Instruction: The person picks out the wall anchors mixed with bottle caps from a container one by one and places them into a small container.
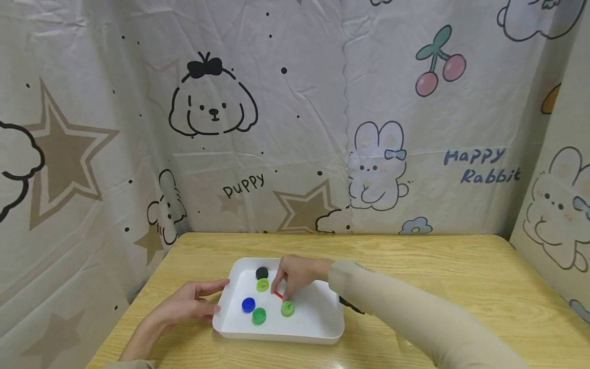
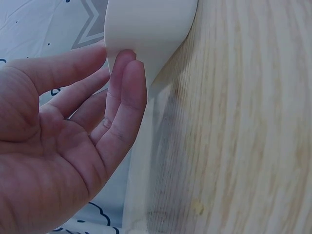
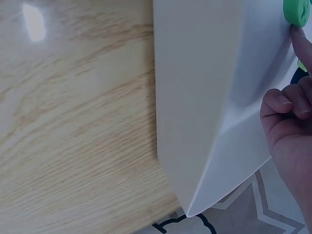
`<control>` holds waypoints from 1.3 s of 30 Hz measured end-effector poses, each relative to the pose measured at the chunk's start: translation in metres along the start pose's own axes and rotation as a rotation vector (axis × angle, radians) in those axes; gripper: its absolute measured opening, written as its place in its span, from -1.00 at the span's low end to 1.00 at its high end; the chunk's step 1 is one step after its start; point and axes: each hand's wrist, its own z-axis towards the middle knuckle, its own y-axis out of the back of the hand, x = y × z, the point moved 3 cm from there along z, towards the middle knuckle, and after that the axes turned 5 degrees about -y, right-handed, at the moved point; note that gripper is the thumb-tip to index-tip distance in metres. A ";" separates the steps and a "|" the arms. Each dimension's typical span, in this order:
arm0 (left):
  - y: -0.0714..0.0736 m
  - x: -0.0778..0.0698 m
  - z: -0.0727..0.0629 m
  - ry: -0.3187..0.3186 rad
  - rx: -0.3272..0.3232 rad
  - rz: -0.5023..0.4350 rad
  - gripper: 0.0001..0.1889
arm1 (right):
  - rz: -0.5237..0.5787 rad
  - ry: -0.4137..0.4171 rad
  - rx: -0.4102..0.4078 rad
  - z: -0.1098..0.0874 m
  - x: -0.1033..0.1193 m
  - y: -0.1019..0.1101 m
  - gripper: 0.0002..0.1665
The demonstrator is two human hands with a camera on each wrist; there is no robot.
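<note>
A white tray (image 1: 315,320) lies on the table. My left hand (image 1: 186,303) touches its left wall with extended fingers; in the left wrist view the fingertips (image 2: 130,73) rest on the outer wall. Over the tray's middle, my right hand (image 1: 297,275) pinches a red bottle cap (image 1: 278,294) between thumb and index finger; only a narrow strip of it shows. Just below those fingertips lies a light green cap (image 1: 288,308). A black cap (image 1: 261,272), a yellow-green cap (image 1: 262,285), a blue cap (image 1: 248,305) and a green cap (image 1: 259,315) lie further left.
The wooden table (image 1: 392,256) extends beyond the tray on all sides. Behind it hangs a white printed curtain (image 1: 299,143), which also covers both sides. A black strap (image 1: 351,305) shows beneath the right forearm, near the tray's right edge.
</note>
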 end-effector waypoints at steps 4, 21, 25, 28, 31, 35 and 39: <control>0.000 0.000 0.000 0.002 -0.002 0.013 -0.24 | 0.007 -0.010 0.001 -0.002 -0.001 0.000 -0.66; -0.001 0.000 0.001 0.008 0.004 -0.005 -0.25 | 0.064 -0.025 -0.007 -0.003 -0.006 -0.002 -0.68; 0.000 0.001 0.002 0.002 0.006 -0.013 -0.24 | 0.055 -0.024 -0.013 -0.003 -0.006 -0.001 -0.69; 0.000 0.001 0.003 -0.004 0.009 -0.017 -0.25 | 0.048 -0.013 -0.015 -0.003 -0.007 0.001 -0.69; 0.000 0.001 0.002 -0.012 0.013 -0.019 -0.25 | 0.047 0.003 -0.018 -0.004 -0.008 0.004 -0.70; 0.000 0.001 0.002 -0.020 0.019 -0.026 -0.25 | 0.060 0.040 -0.017 -0.007 -0.009 0.011 -0.71; 0.000 0.000 0.001 -0.013 0.016 -0.027 -0.24 | 0.078 0.063 -0.014 -0.017 -0.006 0.020 -0.71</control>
